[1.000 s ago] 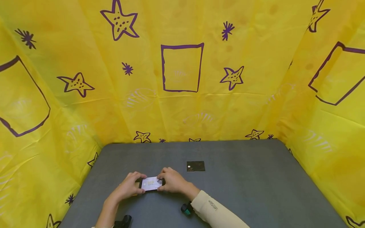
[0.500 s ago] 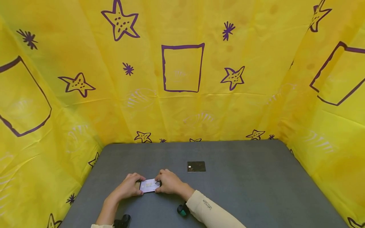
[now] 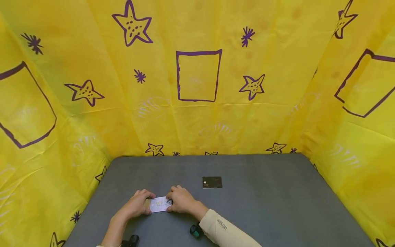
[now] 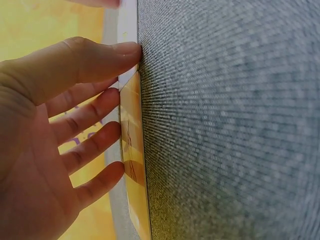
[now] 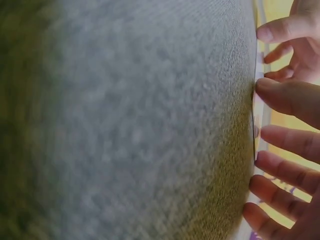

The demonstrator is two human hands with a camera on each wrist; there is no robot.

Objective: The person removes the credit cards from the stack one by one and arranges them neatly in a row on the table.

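A white card printed "VIP" lies on or just above the grey table, left of centre in the head view. My left hand grips its left end, thumb on the near edge and fingers on the far edge. The right hand pinches the opposite end the same way. Beyond the white card's left end, a glossy gold card shows under my left fingers in the left wrist view. How far it reaches beneath the white card is hidden. A black VIP card lies flat, apart from both hands, farther back and to the right.
The grey cloth-covered table extends to the right and behind the cards. Yellow patterned fabric walls it in at the back and both sides. Dark wrist devices sit below the hands.
Both hands have shifted slightly left and nearer with the white card. The dark border seen around the white card earlier is now covered. The black card has stayed put.
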